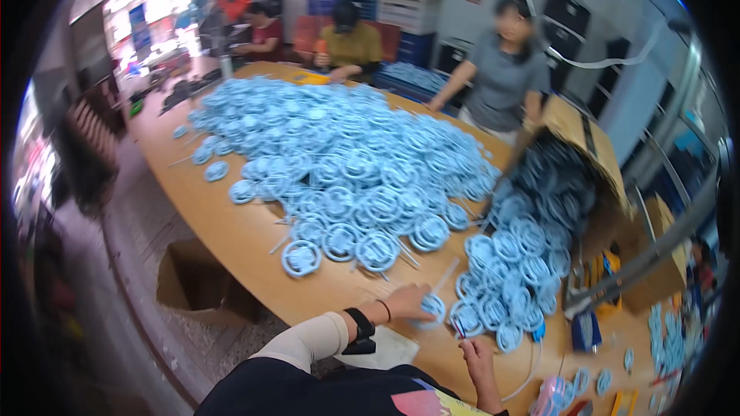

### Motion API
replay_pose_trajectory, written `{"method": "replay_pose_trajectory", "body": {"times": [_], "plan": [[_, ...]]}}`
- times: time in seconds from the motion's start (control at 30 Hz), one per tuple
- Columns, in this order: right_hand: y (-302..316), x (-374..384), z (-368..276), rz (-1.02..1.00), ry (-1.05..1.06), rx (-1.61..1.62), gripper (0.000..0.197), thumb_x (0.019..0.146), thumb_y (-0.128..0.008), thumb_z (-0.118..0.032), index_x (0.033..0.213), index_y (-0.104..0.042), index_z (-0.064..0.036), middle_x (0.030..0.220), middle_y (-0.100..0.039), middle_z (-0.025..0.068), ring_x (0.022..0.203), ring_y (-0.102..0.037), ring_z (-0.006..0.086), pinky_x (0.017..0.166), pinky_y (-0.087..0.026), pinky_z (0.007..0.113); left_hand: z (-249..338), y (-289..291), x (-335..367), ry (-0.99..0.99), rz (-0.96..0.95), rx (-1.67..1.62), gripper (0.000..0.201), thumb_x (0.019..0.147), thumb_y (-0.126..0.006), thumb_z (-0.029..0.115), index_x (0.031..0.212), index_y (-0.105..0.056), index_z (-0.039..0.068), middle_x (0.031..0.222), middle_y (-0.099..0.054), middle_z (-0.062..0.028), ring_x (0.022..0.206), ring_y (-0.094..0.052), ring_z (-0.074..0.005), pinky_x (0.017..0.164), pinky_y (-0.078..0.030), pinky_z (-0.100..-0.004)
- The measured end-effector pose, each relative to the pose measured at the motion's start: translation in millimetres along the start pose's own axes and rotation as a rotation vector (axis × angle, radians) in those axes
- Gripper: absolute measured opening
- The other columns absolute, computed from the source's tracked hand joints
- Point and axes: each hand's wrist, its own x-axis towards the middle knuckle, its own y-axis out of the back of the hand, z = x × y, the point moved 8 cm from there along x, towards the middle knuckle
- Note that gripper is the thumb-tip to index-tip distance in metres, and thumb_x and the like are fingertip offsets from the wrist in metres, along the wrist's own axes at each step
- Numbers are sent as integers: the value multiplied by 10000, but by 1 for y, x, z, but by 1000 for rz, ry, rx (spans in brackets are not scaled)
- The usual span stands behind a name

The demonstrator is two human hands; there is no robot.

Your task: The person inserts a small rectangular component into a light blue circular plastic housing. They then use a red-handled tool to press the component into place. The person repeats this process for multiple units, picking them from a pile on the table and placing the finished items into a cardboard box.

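Observation:
My left hand [407, 303], with a dark band and a black strap at its wrist, is closed on a light blue ring-shaped plastic piece [433, 308], which has a thin stem sticking up and is slightly blurred. Just to its right, my right hand [479, 354] is closed around a thin tool with a reddish shaft [460, 329]; its exact kind is too small to tell. Close beyond both hands lies a smaller heap of the same blue pieces [509, 277], spilling from a tipped cardboard box [590, 142].
A large pile of blue pieces [339, 154] covers much of the wooden table [208, 208]. An open carton [181, 277] stands on the floor at left. A white cable [532, 374], a blue block [586, 331] and loose pieces lie at right. Several people are beyond the table.

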Motion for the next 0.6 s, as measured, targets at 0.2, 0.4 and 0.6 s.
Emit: {"method": "replay_pose_trajectory", "body": {"times": [0.2,0.4,0.6], "plan": [[-35,12,-24,-146,-240,174,161,814,-581,-219,769,-566,-65,536,-422,-59,387,-325,26,346,-219,188,50,3,-59,-184,-17,-141,799,639,-669,530,1195,-429,8,1018,-535,-225,943,-532,-345,809,-430,-380],[-14,12,-41,-87,-274,455,180,825,-564,-236,720,-534,-93,508,-399,-63,346,-286,25,318,-180,193,38,4,-54,-80,-112,-985,474,841,-570,282,1203,-434,9,1039,-561,-114,951,-550,-187,789,-458,-290],[-1,14,-75,-45,-120,368,194,868,-491,-256,758,-495,-96,510,-378,-55,365,-298,29,326,-207,191,58,-11,-61,63,-398,-1478,298,876,-511,284,1062,-540,53,907,-606,-13,796,-579,-100,737,-473,-259]]}}
